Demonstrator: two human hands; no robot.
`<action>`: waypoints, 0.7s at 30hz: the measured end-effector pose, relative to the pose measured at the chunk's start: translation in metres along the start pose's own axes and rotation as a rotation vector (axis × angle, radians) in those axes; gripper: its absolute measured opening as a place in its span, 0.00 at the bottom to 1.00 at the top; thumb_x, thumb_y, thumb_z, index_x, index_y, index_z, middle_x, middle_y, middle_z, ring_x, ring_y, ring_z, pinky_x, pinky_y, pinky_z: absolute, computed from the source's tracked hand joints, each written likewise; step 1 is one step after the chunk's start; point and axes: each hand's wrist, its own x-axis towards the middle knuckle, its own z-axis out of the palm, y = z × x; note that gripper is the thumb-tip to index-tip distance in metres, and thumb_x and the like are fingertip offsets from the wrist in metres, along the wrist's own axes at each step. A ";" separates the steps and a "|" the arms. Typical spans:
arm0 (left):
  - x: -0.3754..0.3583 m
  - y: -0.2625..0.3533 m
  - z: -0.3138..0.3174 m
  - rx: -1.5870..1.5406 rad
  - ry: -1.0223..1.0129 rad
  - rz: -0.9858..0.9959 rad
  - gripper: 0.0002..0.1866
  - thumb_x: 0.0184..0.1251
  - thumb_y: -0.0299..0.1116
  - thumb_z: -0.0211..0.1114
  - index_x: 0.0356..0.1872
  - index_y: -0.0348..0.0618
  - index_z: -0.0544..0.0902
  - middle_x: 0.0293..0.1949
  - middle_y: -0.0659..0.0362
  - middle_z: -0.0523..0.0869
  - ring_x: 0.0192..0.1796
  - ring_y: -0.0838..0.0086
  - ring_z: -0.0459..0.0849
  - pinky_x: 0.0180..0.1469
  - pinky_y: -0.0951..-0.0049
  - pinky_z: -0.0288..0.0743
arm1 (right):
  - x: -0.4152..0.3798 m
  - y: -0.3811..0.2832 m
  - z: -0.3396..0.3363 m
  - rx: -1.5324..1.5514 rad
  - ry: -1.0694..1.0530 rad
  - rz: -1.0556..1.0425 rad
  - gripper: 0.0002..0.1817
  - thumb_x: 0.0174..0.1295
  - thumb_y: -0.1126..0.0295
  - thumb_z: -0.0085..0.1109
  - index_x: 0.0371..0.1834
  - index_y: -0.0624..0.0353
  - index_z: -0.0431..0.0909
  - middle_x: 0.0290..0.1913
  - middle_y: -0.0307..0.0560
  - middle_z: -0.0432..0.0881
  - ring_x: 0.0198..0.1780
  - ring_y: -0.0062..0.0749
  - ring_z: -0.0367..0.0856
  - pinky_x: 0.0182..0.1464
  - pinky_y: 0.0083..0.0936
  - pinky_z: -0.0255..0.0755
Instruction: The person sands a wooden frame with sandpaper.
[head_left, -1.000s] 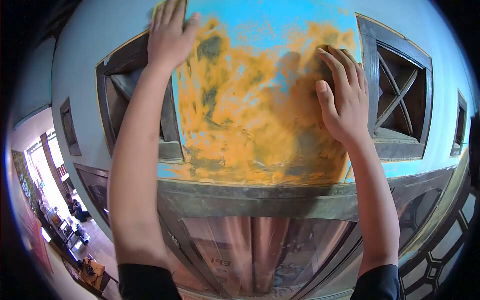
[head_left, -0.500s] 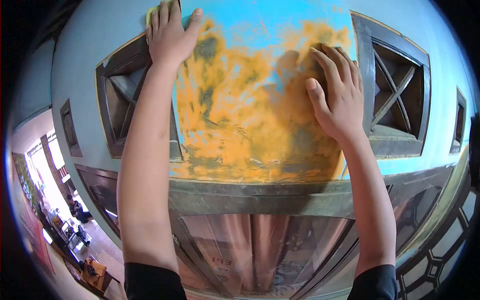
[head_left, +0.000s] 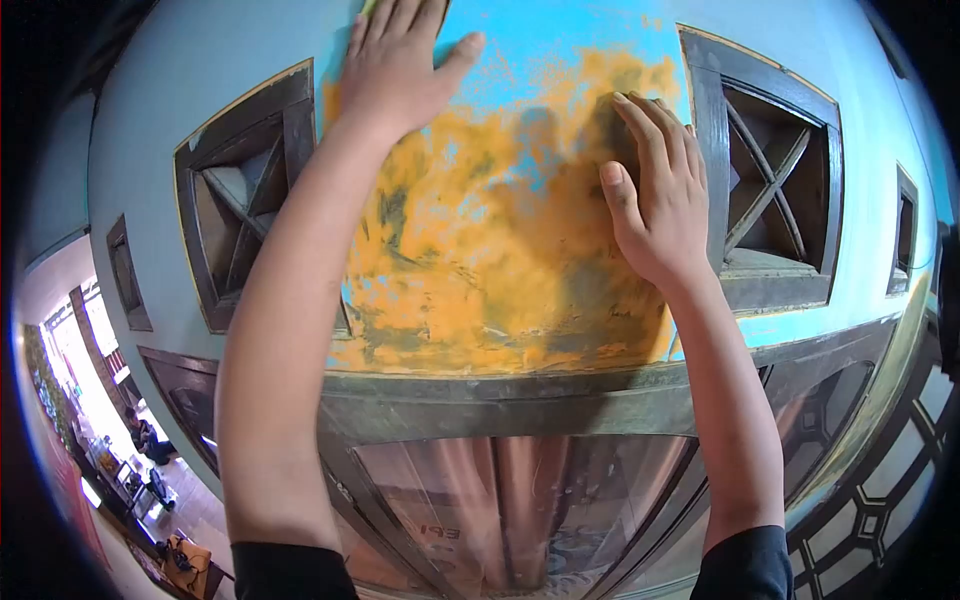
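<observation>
My left hand [head_left: 405,75] is high on the wall panel, its fingers together and the thumb apart. Under its fingers shows the edge of a thin yellow-green pad [head_left: 369,6], mostly hidden by the hand and cut off by the top of the view. Around it the wall panel [head_left: 470,230] is bright blue with smeared orange-yellow and grey-green patches. My right hand [head_left: 660,200] rests with fingers slightly bent and thumb spread at the panel's right side, close to the window frame. It holds nothing.
Dark framed vents with crossed bars stand at left [head_left: 240,200] and right [head_left: 770,180]. Below runs a dark wooden beam [head_left: 500,405] above a glass pane [head_left: 520,510] with curtains behind. At far left, a person [head_left: 148,437] sits in a bright room.
My left hand has slid to the right and slightly up out of the view's top. My right hand stays at about the same place on the panel while the view shifts a little.
</observation>
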 end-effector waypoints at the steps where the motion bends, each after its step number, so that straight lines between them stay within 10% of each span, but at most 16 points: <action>1: 0.010 -0.001 0.013 0.033 0.042 -0.040 0.42 0.81 0.61 0.41 0.83 0.42 0.47 0.85 0.50 0.41 0.86 0.55 0.36 0.84 0.54 0.24 | 0.000 0.000 0.000 0.003 -0.001 0.004 0.29 0.74 0.48 0.48 0.74 0.45 0.68 0.72 0.49 0.71 0.76 0.52 0.63 0.79 0.52 0.51; 6: 0.000 0.055 0.022 0.129 0.147 0.183 0.41 0.81 0.62 0.39 0.83 0.46 0.46 0.85 0.52 0.41 0.86 0.56 0.36 0.84 0.53 0.22 | -0.001 0.001 -0.001 0.085 0.030 0.025 0.30 0.75 0.47 0.45 0.76 0.48 0.66 0.71 0.53 0.71 0.73 0.55 0.67 0.77 0.52 0.54; 13: 0.039 0.031 0.011 0.092 0.000 -0.054 0.41 0.82 0.62 0.39 0.84 0.46 0.45 0.85 0.53 0.42 0.86 0.58 0.37 0.84 0.55 0.25 | -0.003 0.005 0.000 0.122 0.085 0.003 0.33 0.76 0.45 0.45 0.77 0.53 0.64 0.72 0.58 0.69 0.69 0.60 0.69 0.74 0.51 0.58; 17: 0.020 0.075 -0.004 0.020 -0.006 0.163 0.40 0.82 0.59 0.43 0.83 0.45 0.47 0.85 0.53 0.41 0.86 0.58 0.37 0.85 0.54 0.28 | -0.004 0.007 0.002 0.171 0.194 -0.001 0.37 0.77 0.42 0.41 0.78 0.58 0.62 0.73 0.63 0.66 0.72 0.62 0.67 0.74 0.50 0.59; 21: 0.017 0.104 0.055 -0.156 0.307 0.462 0.39 0.73 0.63 0.55 0.79 0.56 0.65 0.81 0.58 0.61 0.83 0.60 0.54 0.84 0.54 0.41 | -0.005 0.011 0.001 0.146 0.296 -0.027 0.41 0.77 0.37 0.34 0.78 0.61 0.61 0.75 0.67 0.62 0.75 0.63 0.63 0.74 0.50 0.58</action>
